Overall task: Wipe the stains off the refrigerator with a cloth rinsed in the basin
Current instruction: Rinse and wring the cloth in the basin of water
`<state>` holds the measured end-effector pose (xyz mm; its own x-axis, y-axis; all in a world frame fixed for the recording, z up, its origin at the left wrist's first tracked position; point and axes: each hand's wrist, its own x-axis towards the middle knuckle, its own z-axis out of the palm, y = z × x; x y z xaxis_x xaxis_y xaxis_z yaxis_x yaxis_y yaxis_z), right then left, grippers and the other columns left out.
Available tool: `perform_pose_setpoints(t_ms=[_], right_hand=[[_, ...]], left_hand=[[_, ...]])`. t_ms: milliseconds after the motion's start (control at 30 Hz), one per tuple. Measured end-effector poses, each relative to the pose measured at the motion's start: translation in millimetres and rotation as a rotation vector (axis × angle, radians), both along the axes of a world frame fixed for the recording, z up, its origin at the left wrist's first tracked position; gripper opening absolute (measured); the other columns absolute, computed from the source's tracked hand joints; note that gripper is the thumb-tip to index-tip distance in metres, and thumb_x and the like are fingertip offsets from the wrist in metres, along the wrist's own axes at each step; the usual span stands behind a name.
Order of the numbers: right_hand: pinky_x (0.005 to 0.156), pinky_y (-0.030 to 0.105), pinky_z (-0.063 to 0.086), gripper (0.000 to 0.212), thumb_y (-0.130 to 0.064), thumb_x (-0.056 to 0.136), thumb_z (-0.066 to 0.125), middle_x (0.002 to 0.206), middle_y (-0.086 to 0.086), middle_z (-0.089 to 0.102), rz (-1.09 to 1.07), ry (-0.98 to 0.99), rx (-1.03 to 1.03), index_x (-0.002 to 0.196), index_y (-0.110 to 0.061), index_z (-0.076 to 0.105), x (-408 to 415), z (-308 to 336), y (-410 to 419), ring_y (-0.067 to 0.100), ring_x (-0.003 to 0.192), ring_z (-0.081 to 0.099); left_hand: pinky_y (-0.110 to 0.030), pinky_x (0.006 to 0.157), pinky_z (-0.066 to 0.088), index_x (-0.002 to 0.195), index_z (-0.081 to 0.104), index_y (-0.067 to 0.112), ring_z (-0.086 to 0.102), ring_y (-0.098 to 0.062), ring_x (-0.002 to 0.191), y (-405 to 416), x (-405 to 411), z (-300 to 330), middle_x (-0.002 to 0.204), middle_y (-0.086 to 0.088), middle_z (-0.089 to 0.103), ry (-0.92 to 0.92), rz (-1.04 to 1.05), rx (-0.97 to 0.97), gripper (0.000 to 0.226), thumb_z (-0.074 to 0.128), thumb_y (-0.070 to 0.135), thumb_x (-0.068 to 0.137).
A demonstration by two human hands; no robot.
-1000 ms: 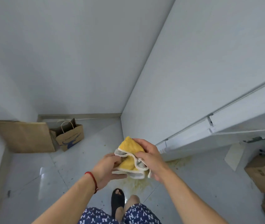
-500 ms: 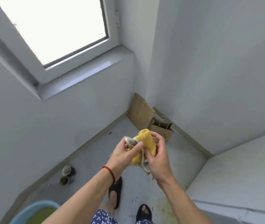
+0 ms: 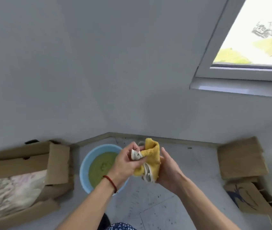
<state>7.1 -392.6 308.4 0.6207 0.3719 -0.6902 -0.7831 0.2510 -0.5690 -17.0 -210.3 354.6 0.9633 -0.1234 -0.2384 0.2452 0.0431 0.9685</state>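
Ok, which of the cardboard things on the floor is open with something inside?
The big cardboard box on the left, beside the basin: its flaps are open and pale cloth lies inside. The cardboard on the right is flattened.

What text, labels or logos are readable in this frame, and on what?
No text can be read.
paper bag: dark blue printed mark, too blurred to read.
shorts: white pattern on blue, maybe letters, too small to tell.
window: blurred shapes outside, no sign readable.
cloth, basin, cardboard box: no lettering visible.
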Motion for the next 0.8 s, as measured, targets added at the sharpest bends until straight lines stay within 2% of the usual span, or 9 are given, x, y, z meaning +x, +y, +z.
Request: perform_pose_setpoints(t_ms=[100, 200, 300, 367, 433, 500, 600, 700, 800], right_hand=[[0.083, 0.049, 0.06, 0.038, -0.035, 0.107, 0.052, 0.121, 0.015, 0.074, 0.085, -0.079, -0.174, 0.13, -0.011, 0.071, 8.6, -4.1, 81.3, 0.029, 0.1, 0.071], [0.087, 0.049, 0.062, 0.022, -0.016, 0.102, 0.063, 0.106, 0.013, 0.079, 0.128, -0.151, -0.323, 0.12, -0.008, 0.073, 9.8, -13.6, 156.0, 0.027, 0.095, 0.074], [0.081, 0.04, 0.062, 0.019, -0.009, 0.1, 0.066, 0.107, 0.015, 0.079, 0.098, -0.181, -0.309, 0.117, -0.008, 0.074, 23.9, -18.4, 203.1, 0.024, 0.091, 0.076], [0.086, 0.042, 0.062, 0.024, -0.008, 0.098, 0.069, 0.109, 0.013, 0.078, 0.055, -0.202, -0.331, 0.121, -0.009, 0.071, 39.9, -21.5, 222.3, 0.027, 0.098, 0.076], [0.093, 0.044, 0.061, 0.03, -0.011, 0.096, 0.072, 0.111, 0.008, 0.079, 0.091, -0.268, -0.37, 0.126, -0.013, 0.069, 53.3, -22.1, 232.2, 0.025, 0.104, 0.075], [0.095, 0.042, 0.061, 0.03, -0.015, 0.095, 0.073, 0.112, 0.001, 0.077, 0.165, -0.368, -0.48, 0.124, -0.022, 0.07, 71.2, -27.7, 237.6, 0.019, 0.106, 0.074], [0.095, 0.035, 0.057, 0.038, -0.021, 0.097, 0.07, 0.122, -0.006, 0.067, 0.331, -0.453, -0.634, 0.133, -0.026, 0.063, 104.3, -50.0, 242.5, 0.016, 0.114, 0.065], [0.094, 0.027, 0.046, 0.047, -0.027, 0.099, 0.068, 0.13, -0.006, 0.06, 0.577, -0.527, -0.766, 0.144, -0.024, 0.055, 129.6, -90.1, 244.5, 0.015, 0.118, 0.057], [0.094, 0.025, 0.042, 0.044, -0.028, 0.102, 0.064, 0.129, 0.002, 0.064, 0.833, -0.577, -0.832, 0.143, -0.016, 0.054, 150.2, -158.5, 250.5, 0.021, 0.12, 0.059]], left_hand=[[-0.038, 0.069, 0.044, 0.073, 0.048, 0.026, 0.052, -0.016, 0.074, 88.6, -8.4, -17.2, 0.075, 0.0, 0.061, -0.013, 0.082, 0.141, 0.034, 0.082, 0.025, 0.076], [-0.031, 0.063, 0.041, 0.072, 0.05, 0.031, 0.046, -0.011, 0.066, 171.4, -11.8, -32.8, 0.068, 0.009, 0.048, 0.06, 0.04, 0.177, 0.035, 0.083, 0.025, 0.081], [-0.028, 0.068, 0.041, 0.079, 0.057, 0.019, 0.05, -0.017, 0.073, 218.3, -7.0, -35.5, 0.075, -0.003, 0.053, 0.189, 0.003, -0.146, 0.031, 0.079, 0.038, 0.087], [-0.035, 0.07, 0.044, 0.079, 0.063, 0.011, 0.056, -0.021, 0.072, 236.3, 5.9, -40.4, 0.075, -0.008, 0.058, 0.406, 0.166, -0.481, 0.042, 0.062, 0.05, 0.095], [-0.038, 0.071, 0.052, 0.087, 0.069, 0.01, 0.068, -0.023, 0.071, 246.8, 18.0, -52.7, 0.083, -0.013, 0.068, 0.543, 0.352, -0.562, 0.031, 0.051, 0.026, 0.105], [-0.034, 0.062, 0.057, 0.11, 0.064, 0.011, 0.07, -0.022, 0.069, 255.4, 24.2, -72.4, 0.091, -0.014, 0.069, 0.573, 0.367, -0.333, 0.021, 0.052, -0.003, 0.1], [-0.033, 0.069, 0.054, 0.133, 0.054, 0.017, 0.066, -0.023, 0.083, 264.8, 27.9, -120.4, 0.102, -0.009, 0.067, 0.618, 0.145, 0.123, 0.056, 0.063, -0.014, 0.087], [-0.028, 0.069, 0.056, 0.104, 0.071, 0.022, 0.069, -0.024, 0.089, 266.7, 30.7, -158.1, 0.094, -0.003, 0.071, 0.597, -0.012, 0.554, 0.027, 0.075, 0.006, 0.083], [-0.034, 0.073, 0.053, 0.069, 0.059, 0.031, 0.061, -0.024, 0.088, 265.9, 38.5, -215.2, 0.081, 0.004, 0.066, 0.607, -0.156, 0.938, 0.018, 0.072, 0.036, 0.081]])
